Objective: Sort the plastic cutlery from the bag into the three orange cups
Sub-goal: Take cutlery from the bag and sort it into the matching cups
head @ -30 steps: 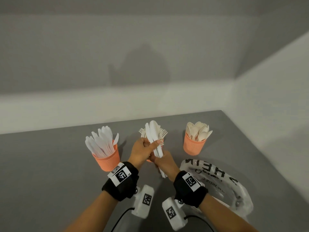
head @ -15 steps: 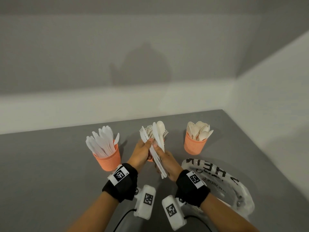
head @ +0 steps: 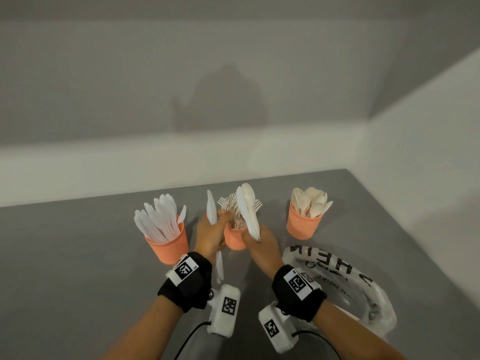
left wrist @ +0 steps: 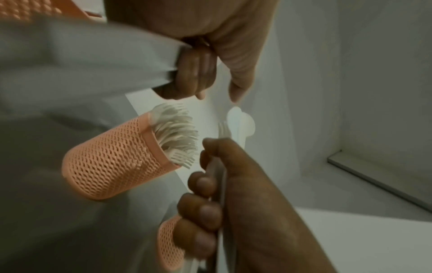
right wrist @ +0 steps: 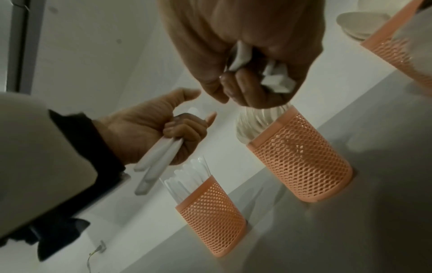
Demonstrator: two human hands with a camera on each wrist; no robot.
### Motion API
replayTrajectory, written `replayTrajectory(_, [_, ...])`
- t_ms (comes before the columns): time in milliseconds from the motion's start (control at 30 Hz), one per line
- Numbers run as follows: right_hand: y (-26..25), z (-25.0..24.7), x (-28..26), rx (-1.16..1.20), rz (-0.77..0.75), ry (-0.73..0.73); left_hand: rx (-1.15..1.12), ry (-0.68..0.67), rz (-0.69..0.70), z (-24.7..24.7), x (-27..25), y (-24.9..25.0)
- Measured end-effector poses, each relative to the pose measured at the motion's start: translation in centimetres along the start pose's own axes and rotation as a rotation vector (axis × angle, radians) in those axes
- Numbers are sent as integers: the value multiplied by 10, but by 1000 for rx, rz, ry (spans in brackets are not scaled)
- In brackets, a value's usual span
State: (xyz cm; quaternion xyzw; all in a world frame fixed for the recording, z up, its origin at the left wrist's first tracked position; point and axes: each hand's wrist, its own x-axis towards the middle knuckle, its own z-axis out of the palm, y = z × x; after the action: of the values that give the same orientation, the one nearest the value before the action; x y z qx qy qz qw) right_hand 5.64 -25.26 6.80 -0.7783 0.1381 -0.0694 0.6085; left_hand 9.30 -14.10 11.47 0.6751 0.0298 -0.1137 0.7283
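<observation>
Three orange mesh cups stand in a row: the knife cup (head: 167, 241) on the left, the fork cup (head: 235, 240) in the middle, the spoon cup (head: 304, 226) on the right. My left hand (head: 214, 224) grips two white knives (head: 211, 207) upright, just left of the fork cup; the right wrist view shows the knives (right wrist: 158, 157) in its curled fingers. My right hand (head: 255, 237) grips a mixed bundle (head: 248, 209) with a spoon and a knife on top, in front of the fork cup. The bundle (left wrist: 238, 125) also shows a fork.
The white printed plastic bag (head: 342, 279) lies crumpled on the grey table (head: 78, 281), right of my right wrist. Walls close off the table at the back and on the right. The fork cup (right wrist: 301, 157) and knife cup (right wrist: 210, 212) stand close together.
Both hands were together on one bundle in front of the fork cup. My left hand has drawn the knives out to the left, and the hands are now apart.
</observation>
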Motion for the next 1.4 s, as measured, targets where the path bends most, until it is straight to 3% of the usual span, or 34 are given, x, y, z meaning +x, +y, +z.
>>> replayTrajectory(233, [-1, 12, 1, -213, -85, -7, -5, -10, -13, 14, -7, -4])
replayTrajectory(633, [-5, 9, -4, 86, -5, -145, 26, 5, -19, -3, 7, -7])
replayTrajectory(833, [-12, 2, -7, 201, 115, -199, 11, 115, 96, -35, 18, -10])
replayTrajectory(1000, [-15, 4, -2, 187, 198, -263, 86, 258, 195, -66, 31, 17])
replayTrajectory(1067, [-18, 5, 0, 227, 231, -301, 56, 259, 264, -80, 42, 29])
replayTrajectory(1233, [-30, 6, 1, 247, 256, -369, 250, 378, 509, -100, 63, 50])
replayTrajectory(1400, [-35, 5, -1, 264, 262, -388, 312, 466, 615, -98, 76, 32])
